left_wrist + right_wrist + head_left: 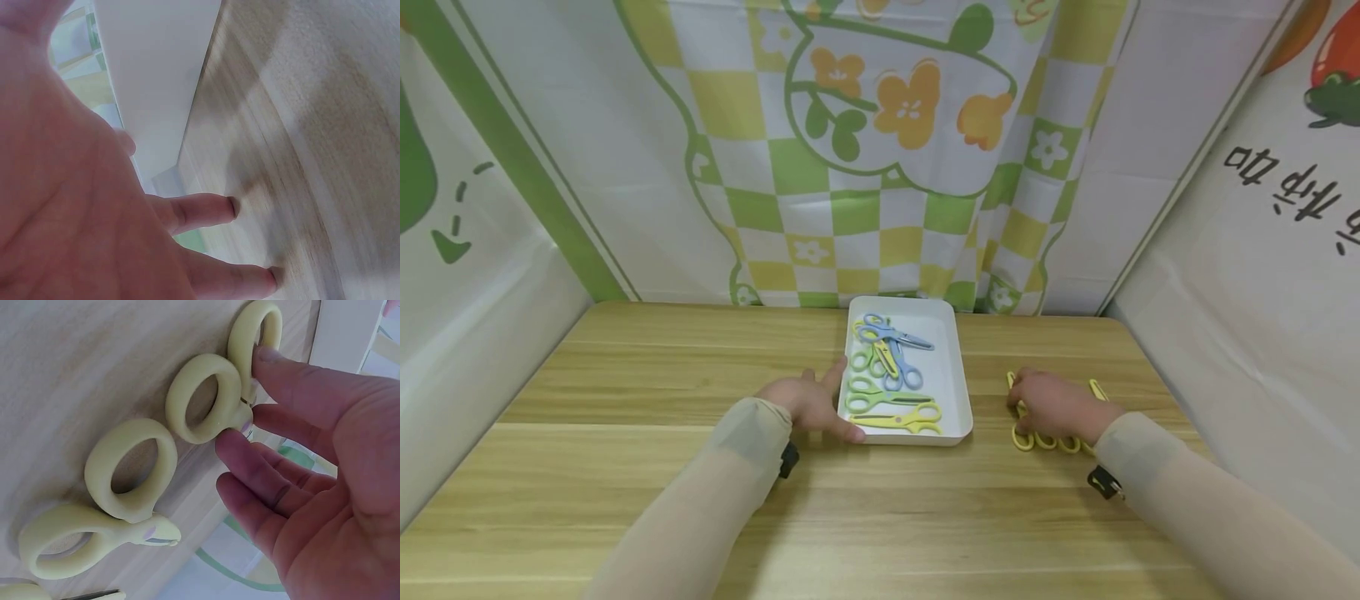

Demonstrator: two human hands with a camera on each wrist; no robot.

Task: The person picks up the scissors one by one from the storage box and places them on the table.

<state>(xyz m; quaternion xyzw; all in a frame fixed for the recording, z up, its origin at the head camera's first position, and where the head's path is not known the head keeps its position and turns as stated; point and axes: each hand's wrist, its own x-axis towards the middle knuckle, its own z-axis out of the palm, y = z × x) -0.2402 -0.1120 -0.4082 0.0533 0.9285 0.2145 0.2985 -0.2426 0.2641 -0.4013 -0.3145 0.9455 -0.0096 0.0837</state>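
Observation:
A white tray (951, 358) holds several children's scissors, including blue scissors (913, 340), green scissors (891, 398) and yellow scissors (902, 420). My left hand (808, 404) rests against the tray's left side, fingers spread, with the thumb at the near left corner. To the right of the tray, my right hand (1056, 404) reaches over a row of yellow scissors lying on the table. In the right wrist view its thumb and fingertips pinch the yellow scissors (176, 403) at a handle loop and near the pivot. A second pair of yellow scissors (99, 465) lies right beside it.
More yellow scissors (22, 592) show at the lower left of the right wrist view. The wooden table (625, 467) extends on both sides of the tray. A checkered cloth (797, 225) hangs behind it, with printed white side walls (1240, 275).

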